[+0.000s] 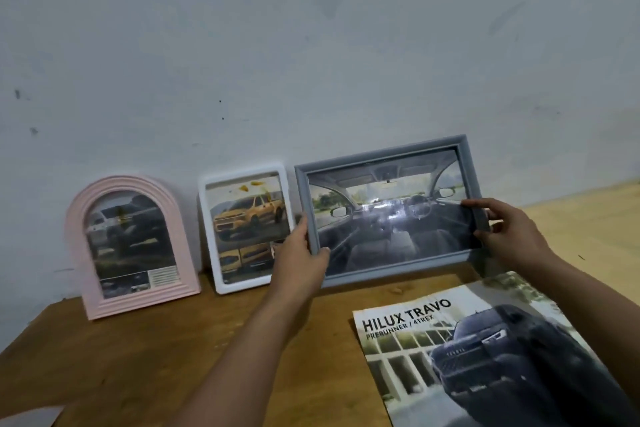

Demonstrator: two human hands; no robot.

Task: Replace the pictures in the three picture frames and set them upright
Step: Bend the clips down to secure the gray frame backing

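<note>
A grey rectangular picture frame (381, 154) with a car-interior picture stands upright on the wooden table (138, 357) near the wall. My left hand (301, 253) grips its lower left edge, thumb on the front. My right hand (509, 229) pinches its right edge. To its left a white frame (211, 236) holding a yellow pickup picture leans against the wall. Further left stands a pink arched frame (78, 236) with a dark truck picture.
A car brochure (485, 357) titled "HILUX TRAVO" lies flat on the table at the front right. The grey wall (311, 45) runs right behind the frames. A pale sheet corner (27, 418) shows at the bottom left edge.
</note>
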